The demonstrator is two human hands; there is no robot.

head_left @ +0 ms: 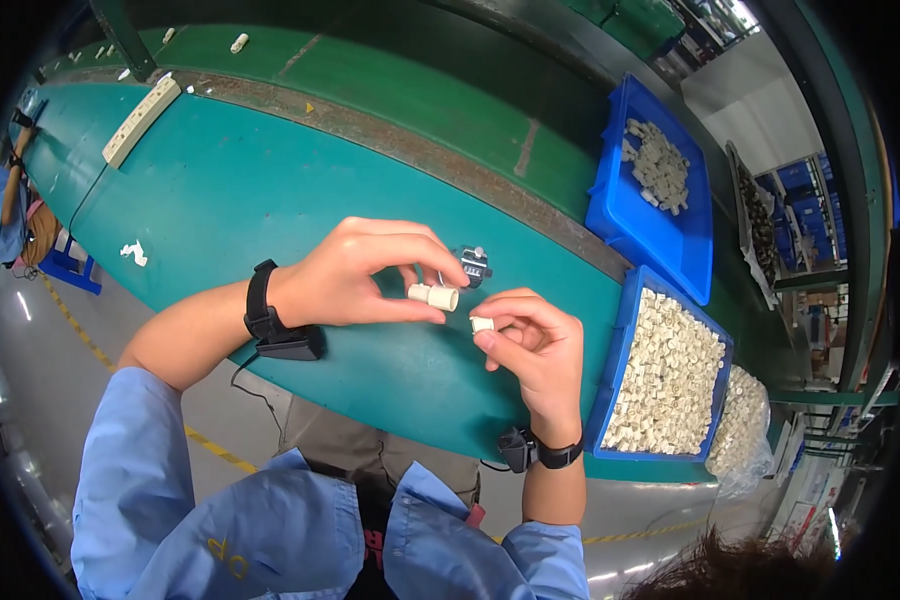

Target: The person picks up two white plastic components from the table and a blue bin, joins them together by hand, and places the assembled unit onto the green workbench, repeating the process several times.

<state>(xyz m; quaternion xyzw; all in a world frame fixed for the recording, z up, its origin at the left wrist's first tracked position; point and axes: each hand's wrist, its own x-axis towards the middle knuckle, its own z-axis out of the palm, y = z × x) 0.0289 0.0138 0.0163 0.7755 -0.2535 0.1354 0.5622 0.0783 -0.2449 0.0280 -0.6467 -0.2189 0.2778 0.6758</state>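
Note:
Above the middle of the green table, my left hand (pixel 375 272) grips a cream plastic cylindrical fitting (pixel 435 297) between thumb and fingers, its round open end turned to the right. Just right of it, my right hand (pixel 532 345) pinches a smaller cream plastic piece (pixel 482 325) between thumb and forefinger. The two pieces are apart, with a small gap between them. Behind my left fingertips a small metal and black tally counter (pixel 474 264) sits on the table.
A blue tray (pixel 602 400) heaped with small cream pieces stands at the right, a bulging clear bag (pixel 742 425) beside it. Behind is a blue bin (pixel 602 212) with more fittings. A power strip (pixel 142 120) and white scrap (pixel 134 254) lie left; another person's arm (pixel 12 185) shows far left.

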